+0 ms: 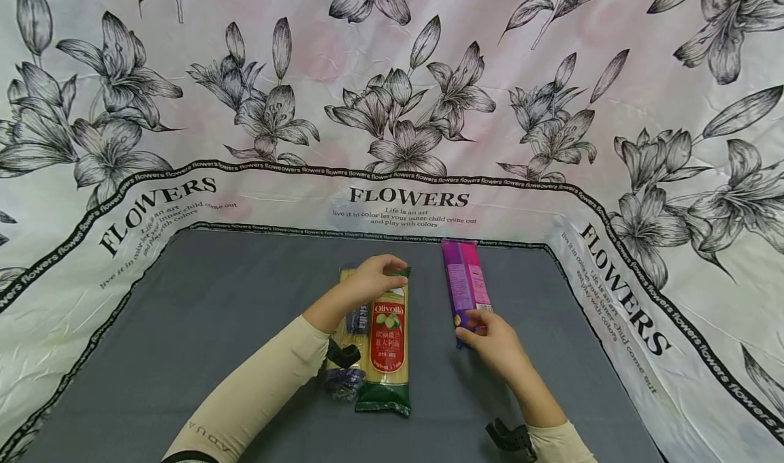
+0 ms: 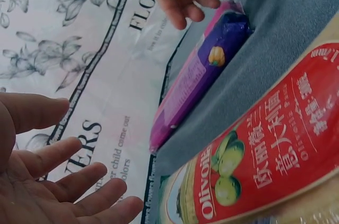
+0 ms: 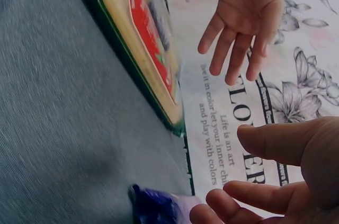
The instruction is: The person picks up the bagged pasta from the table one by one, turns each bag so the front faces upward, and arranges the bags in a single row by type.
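My left hand [image 1: 367, 280] hovers over the far end of a spaghetti pack [image 1: 388, 354] with a red label and green ends. Its fingers are spread and relaxed in the left wrist view, clear of the pack. Close against that pack's left side lies a second pasta pack [image 1: 358, 321] with a dark blue label, partly hidden by my left arm. My right hand [image 1: 493, 340] is at the near end of a pink and purple packet [image 1: 468, 279], fingers loosely extended. In the right wrist view a gap shows between its thumb and fingers, with the packet's purple end [image 3: 153, 205] below.
A grey cloth [image 1: 245, 313] covers the work surface. Around it runs a white border printed with flowers and lettering [image 1: 409, 197], continuing up at the back. The pink and purple packet reaches the grey area's far edge.
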A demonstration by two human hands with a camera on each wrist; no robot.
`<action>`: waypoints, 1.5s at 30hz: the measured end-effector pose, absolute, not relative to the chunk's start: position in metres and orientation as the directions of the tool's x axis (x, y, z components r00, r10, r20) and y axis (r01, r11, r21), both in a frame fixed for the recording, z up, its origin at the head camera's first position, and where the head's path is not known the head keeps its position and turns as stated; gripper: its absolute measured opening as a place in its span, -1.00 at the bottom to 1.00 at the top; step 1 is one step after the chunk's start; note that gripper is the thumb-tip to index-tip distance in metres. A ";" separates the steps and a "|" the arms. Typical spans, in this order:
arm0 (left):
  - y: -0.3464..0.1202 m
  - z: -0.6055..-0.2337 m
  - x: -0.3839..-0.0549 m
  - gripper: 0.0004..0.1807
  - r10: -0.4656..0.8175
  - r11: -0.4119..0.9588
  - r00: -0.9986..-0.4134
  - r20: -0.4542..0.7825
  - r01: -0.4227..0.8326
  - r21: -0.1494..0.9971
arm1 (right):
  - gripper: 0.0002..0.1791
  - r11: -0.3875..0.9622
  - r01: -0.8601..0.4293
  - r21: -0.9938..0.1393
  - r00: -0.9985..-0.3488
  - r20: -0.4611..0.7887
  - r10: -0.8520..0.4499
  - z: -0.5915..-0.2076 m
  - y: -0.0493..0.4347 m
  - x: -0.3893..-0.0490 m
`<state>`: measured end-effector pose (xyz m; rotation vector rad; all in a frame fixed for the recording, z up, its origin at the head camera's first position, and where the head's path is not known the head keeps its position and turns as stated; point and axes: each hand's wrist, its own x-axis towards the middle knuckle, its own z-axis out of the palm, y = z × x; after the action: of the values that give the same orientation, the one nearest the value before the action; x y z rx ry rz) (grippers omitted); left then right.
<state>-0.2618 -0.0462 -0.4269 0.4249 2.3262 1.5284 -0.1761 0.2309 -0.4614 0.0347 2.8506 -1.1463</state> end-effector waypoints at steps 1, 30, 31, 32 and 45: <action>-0.048 -0.427 -0.261 -0.53 0.409 0.378 -0.907 -0.101 0.068 0.923 | -0.46 0.712 0.050 -0.700 -0.997 -0.079 -0.007 -0.461 0.229 -0.175; -0.060 -0.448 -0.305 -0.45 0.377 0.608 -0.924 -0.064 0.195 0.770 | -0.45 0.692 0.026 -0.721 -0.976 -0.167 -0.137 -0.480 0.171 -0.157; -0.059 -0.449 -0.308 -0.45 0.382 0.612 -0.922 -0.062 0.202 0.765 | -0.45 0.691 0.021 -0.723 -0.975 -0.167 -0.145 -0.481 0.170 -0.156; -0.058 -0.450 -0.310 -0.47 0.388 0.616 -0.920 -0.060 0.211 0.759 | -0.45 0.689 0.016 -0.725 -0.974 -0.167 -0.153 -0.482 0.168 -0.156; -0.065 -0.465 -0.343 -0.48 0.422 0.732 -0.906 -0.039 0.315 0.604 | -0.43 0.719 -0.021 -0.694 -0.968 -0.166 -0.188 -0.486 0.159 -0.149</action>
<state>-0.3427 -0.0649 -0.4652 0.5923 2.7598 0.9149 -0.1491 0.1586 -0.4861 -0.1664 2.6999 -1.0866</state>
